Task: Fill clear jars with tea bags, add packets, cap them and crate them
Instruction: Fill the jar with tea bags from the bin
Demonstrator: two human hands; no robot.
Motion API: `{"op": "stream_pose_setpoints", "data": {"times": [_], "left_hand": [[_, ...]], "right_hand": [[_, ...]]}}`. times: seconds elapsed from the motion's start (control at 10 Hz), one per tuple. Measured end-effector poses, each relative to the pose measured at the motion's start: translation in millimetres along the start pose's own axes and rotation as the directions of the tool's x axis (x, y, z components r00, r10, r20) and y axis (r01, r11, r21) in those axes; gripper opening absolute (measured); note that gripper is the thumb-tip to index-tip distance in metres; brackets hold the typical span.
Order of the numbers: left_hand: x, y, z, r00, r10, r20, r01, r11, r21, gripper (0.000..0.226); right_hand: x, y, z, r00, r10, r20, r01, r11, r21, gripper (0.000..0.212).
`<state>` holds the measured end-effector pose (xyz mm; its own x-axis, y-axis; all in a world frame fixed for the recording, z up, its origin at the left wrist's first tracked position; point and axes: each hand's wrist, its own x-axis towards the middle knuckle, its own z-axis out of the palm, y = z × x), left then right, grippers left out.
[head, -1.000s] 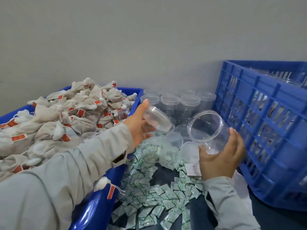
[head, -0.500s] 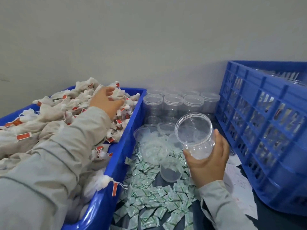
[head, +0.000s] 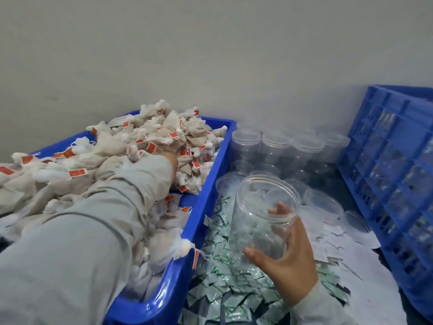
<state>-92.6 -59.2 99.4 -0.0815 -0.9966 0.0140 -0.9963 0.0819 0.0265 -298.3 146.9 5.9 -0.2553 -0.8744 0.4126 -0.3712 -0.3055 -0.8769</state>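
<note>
An empty clear jar (head: pixel 262 221), uncapped and tilted, is held above green-printed packets (head: pixel 225 289). Tea bags (head: pixel 140 146) with red tags heap the blue tub (head: pixel 206 184).

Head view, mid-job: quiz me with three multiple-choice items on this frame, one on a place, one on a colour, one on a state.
1. Where is the left hand?
A. In the tea bags heaped in the blue tub
B. On the blue crate
C. On a loose lid

2. What colour are the tags on the tea bags?
A. Green
B. Red
C. Yellow

3. What is the state of the clear jar in the right hand?
A. Capped
B. Full of tea bags
C. Uncapped and empty

Answers: 1 A, the left hand is buried in the heap. 2 B, small red tags show all over the pile. 3 C, the mouth is bare and the packets show through the wall.
</note>
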Motion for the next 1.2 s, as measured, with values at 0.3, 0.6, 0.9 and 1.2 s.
{"op": "stream_pose_setpoints", "data": {"times": [0.3, 0.6, 0.9, 1.2], "left_hand": [[-1, -9, -9, 0.996, -0.049, -0.071, 0.045, 0.997, -0.057, 0.029], [-2, -3, -35, 0.990, -0.082, -0.112, 0.078, 0.996, -0.035, 0.040], [-42, 40, -57, 0.964, 0.265, -0.021, -0.041, 0.071, -0.997, 0.021], [-79, 69, -47, 0.759, 0.648, 0.063, 0.053, 0.035, -0.998, 0.018]], "right_hand": [[0, 0, 1, 0.999, -0.023, 0.035, 0.025, 0.997, -0.075, 0.091], [1, 3, 3, 0.996, -0.017, 0.089, 0.026, 0.995, -0.099, 0.090], [3, 8, 4, 0.994, 0.030, 0.102, -0.024, 0.998, -0.058, 0.091], [5, 4, 3, 0.995, 0.054, 0.087, -0.049, 0.997, -0.057, 0.090]]}}
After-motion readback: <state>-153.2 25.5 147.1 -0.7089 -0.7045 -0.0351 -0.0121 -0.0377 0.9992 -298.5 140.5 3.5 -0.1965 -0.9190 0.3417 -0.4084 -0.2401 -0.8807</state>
